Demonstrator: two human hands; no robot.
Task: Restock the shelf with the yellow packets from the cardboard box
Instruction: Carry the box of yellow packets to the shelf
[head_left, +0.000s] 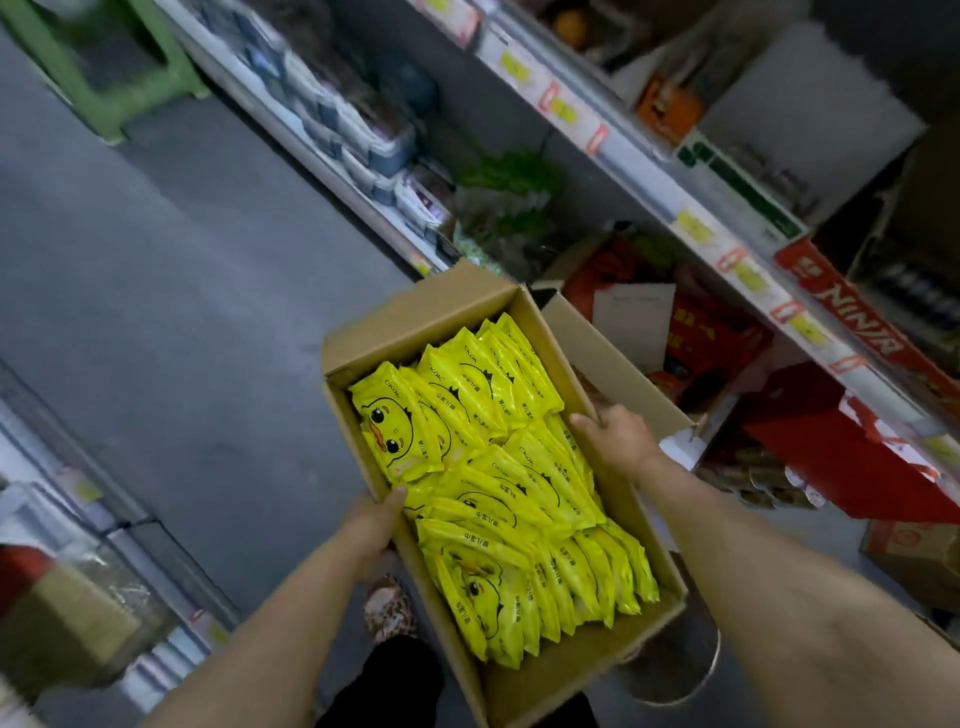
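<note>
While the left hand (371, 525) and right hand (618, 436) each curl round a side wall, the cardboard box (415, 306) shows yellow packets (498, 467) (duck faces printed).

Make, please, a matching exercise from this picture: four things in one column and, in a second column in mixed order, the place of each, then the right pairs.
Column one
1. yellow packets
2. green stool
3. left hand
4. right hand

Column two
A. on the floor, upper left of the view
B. holds the right wall of the cardboard box
C. stacked inside the cardboard box
D. holds the left wall of the cardboard box

Pairs: 1-C, 2-A, 3-D, 4-B
</note>
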